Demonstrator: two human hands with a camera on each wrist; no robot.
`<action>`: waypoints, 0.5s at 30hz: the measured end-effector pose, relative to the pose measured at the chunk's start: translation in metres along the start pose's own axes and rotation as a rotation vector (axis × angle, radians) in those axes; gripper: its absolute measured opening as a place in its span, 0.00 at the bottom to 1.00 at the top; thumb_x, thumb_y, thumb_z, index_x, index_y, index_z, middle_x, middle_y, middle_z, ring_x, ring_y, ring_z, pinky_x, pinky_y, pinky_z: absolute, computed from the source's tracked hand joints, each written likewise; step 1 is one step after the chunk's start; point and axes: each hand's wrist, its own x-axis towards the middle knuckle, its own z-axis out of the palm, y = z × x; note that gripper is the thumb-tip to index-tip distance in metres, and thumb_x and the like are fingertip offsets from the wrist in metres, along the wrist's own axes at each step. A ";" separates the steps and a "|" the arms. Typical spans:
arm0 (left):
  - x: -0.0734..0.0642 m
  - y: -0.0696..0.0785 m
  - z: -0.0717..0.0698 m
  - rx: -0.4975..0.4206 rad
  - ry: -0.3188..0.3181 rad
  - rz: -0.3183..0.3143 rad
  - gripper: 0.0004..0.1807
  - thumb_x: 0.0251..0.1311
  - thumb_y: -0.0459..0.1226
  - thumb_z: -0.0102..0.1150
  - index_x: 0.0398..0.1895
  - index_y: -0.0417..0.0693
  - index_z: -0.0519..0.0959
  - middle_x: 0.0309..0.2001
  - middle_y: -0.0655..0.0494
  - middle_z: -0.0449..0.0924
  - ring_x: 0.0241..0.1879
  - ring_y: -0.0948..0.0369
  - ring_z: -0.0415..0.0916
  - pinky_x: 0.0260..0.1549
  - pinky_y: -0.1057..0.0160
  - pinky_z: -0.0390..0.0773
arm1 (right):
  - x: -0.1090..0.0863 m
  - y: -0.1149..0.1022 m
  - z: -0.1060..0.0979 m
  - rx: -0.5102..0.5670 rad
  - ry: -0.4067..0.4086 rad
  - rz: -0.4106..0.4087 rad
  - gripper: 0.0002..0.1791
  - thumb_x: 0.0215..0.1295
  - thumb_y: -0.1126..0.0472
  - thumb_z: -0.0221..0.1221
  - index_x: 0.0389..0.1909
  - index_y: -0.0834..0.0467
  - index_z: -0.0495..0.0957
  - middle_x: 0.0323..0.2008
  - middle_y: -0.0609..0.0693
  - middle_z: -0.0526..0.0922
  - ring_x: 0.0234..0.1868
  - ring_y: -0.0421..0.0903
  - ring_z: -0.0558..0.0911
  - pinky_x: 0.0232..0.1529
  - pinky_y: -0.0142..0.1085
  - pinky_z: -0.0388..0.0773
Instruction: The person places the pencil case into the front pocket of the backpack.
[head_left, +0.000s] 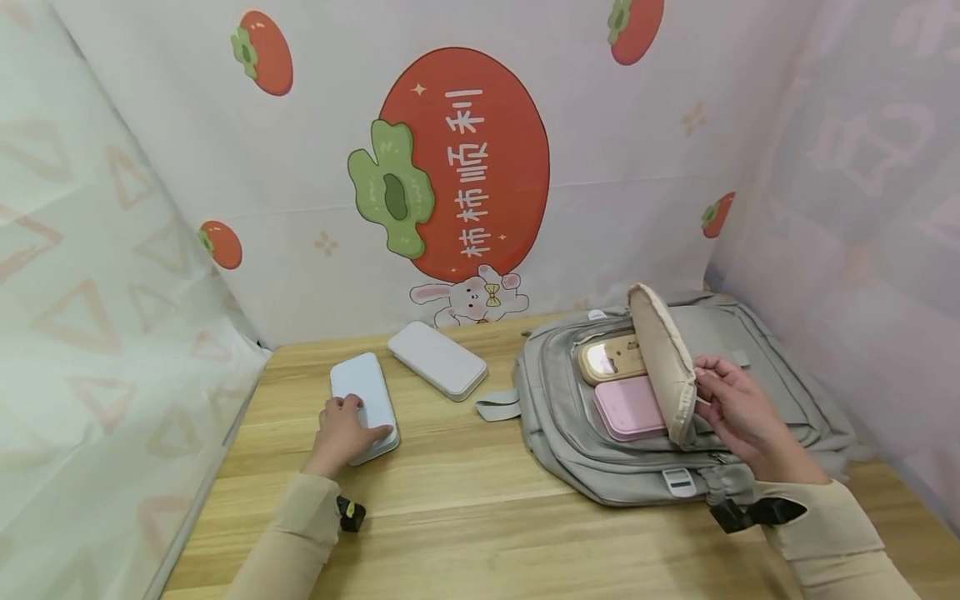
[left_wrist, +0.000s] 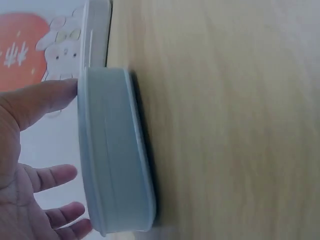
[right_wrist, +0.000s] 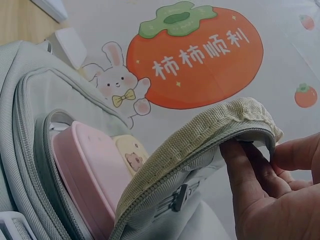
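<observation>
My left hand (head_left: pixel 345 433) reaches over a light blue case (head_left: pixel 365 379) lying on the table. In the left wrist view, the thumb tip touches the lid edge of the light blue case (left_wrist: pixel 117 150), and the other fingers are spread close to the lid. On the right lies a grey backpack (head_left: pixel 551 392), its front pocket unzipped. My right hand (head_left: pixel 738 408) pinches the edge of the pocket flap (head_left: pixel 663 358), holding it raised; the right wrist view shows fingers and thumb on the flap (right_wrist: pixel 175 155). Inside the pocket are a pink case (head_left: pixel 632 406) and a tan case (head_left: pixel 611 358).
A white case (head_left: pixel 438 360) lies between the light blue case and the backpack. A grey strap (head_left: pixel 498 407) sticks out from the backpack's left side onto the wooden table (head_left: pixel 480 533). A printed cloth backdrop (head_left: pixel 322 167) stands behind the table.
</observation>
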 end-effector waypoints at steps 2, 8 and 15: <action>-0.001 -0.010 -0.007 -0.041 -0.005 -0.021 0.45 0.57 0.45 0.75 0.67 0.29 0.61 0.66 0.20 0.51 0.65 0.26 0.53 0.57 0.29 0.67 | 0.000 0.000 0.000 0.001 0.000 0.000 0.08 0.83 0.65 0.46 0.45 0.54 0.73 0.39 0.43 0.80 0.40 0.37 0.80 0.38 0.30 0.81; -0.004 -0.033 -0.027 -0.091 -0.022 -0.074 0.54 0.57 0.40 0.73 0.74 0.25 0.46 0.66 0.13 0.47 0.64 0.21 0.51 0.62 0.27 0.61 | 0.000 0.000 -0.001 0.013 -0.012 -0.005 0.08 0.83 0.65 0.46 0.45 0.53 0.73 0.39 0.44 0.80 0.40 0.37 0.80 0.38 0.30 0.81; -0.009 -0.062 -0.043 -0.151 -0.046 -0.091 0.55 0.58 0.37 0.68 0.74 0.22 0.40 0.65 0.11 0.48 0.65 0.22 0.53 0.65 0.29 0.60 | 0.000 0.002 0.001 0.044 -0.034 -0.011 0.08 0.83 0.66 0.46 0.45 0.55 0.73 0.38 0.45 0.80 0.40 0.37 0.81 0.37 0.30 0.81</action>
